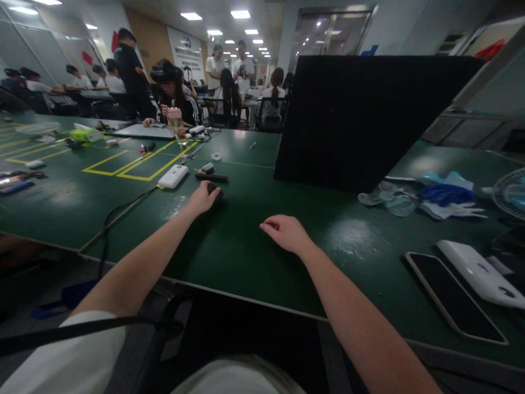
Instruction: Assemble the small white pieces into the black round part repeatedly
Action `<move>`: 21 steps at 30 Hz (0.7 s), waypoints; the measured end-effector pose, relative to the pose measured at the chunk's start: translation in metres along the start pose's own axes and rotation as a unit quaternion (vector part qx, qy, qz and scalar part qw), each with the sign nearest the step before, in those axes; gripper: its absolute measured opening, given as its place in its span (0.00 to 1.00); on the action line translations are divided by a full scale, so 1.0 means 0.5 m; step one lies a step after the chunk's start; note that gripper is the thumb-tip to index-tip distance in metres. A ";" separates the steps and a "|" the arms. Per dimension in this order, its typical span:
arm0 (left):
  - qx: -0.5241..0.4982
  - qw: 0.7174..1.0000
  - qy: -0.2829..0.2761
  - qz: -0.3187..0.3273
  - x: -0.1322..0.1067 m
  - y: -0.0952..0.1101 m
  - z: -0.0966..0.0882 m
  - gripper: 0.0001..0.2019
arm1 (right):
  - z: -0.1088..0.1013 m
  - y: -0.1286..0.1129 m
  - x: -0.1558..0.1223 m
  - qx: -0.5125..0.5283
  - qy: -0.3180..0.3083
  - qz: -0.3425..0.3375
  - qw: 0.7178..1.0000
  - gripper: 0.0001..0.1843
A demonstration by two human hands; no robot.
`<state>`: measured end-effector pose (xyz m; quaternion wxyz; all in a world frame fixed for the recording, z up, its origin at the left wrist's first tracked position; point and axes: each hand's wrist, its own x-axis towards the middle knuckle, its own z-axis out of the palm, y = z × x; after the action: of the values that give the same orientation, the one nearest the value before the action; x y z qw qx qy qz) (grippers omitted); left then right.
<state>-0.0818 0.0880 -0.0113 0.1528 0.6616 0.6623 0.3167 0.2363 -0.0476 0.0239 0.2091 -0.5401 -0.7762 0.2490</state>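
Observation:
My left hand (200,199) is closed around a small black object (214,189) at the table's middle. Its kind is hard to make out, since my fingers cover part of it. Just beyond lies a dark, bar-shaped object (211,177), with a small bunch of keys or a similar item (206,168) behind it. My right hand (284,233) rests low over the green table (241,262), apart from the left. Its fingers are curled in towards the thumb, and nothing shows between them.
A large black panel (353,120) stands tilted at the back right. Right of my arm lie a phone (455,295), a white power bank (479,271) and crumpled gloves (447,194). Another white device (173,176) with a cable sits left. A person (180,98) sits opposite near a bottle (176,126).

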 end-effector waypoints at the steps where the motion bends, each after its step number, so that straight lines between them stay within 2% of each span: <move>1: 0.028 0.999 -0.011 0.023 -0.002 0.011 0.011 0.27 | 0.002 0.000 0.001 -0.001 -0.001 -0.001 1.000 0.19; 4: 0.071 0.994 -0.018 0.084 -0.016 0.043 0.038 0.27 | 0.005 -0.002 0.005 -0.006 0.005 0.004 1.000 0.19; 6: 0.070 0.992 -0.024 0.101 -0.034 0.069 0.055 0.27 | 0.001 -0.002 0.007 -0.004 0.038 0.018 0.999 0.21; 10: 0.040 0.983 -0.078 0.164 -0.099 0.142 0.090 0.26 | -0.022 0.011 0.007 0.021 0.172 0.080 0.982 0.29; 14: -0.004 0.950 -0.172 0.259 -0.182 0.228 0.123 0.25 | -0.047 0.032 0.009 0.036 0.276 0.117 0.953 0.31; 16: -0.011 0.941 -0.192 0.278 -0.211 0.260 0.134 0.24 | -0.052 0.039 0.012 0.048 0.285 0.131 0.948 0.31; 18: -0.023 0.944 -0.196 0.266 -0.224 0.277 0.140 0.24 | -0.051 0.041 0.015 0.057 0.275 0.134 0.950 0.31; 21: -0.105 0.949 -0.197 0.224 -0.222 0.273 0.141 0.25 | -0.044 0.041 0.019 0.074 0.254 0.113 0.958 0.32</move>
<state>0.0772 -0.0153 -0.0037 0.2735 0.8225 0.4167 0.2740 0.2615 -0.0290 0.0292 0.4094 -0.6532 -0.6104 0.1819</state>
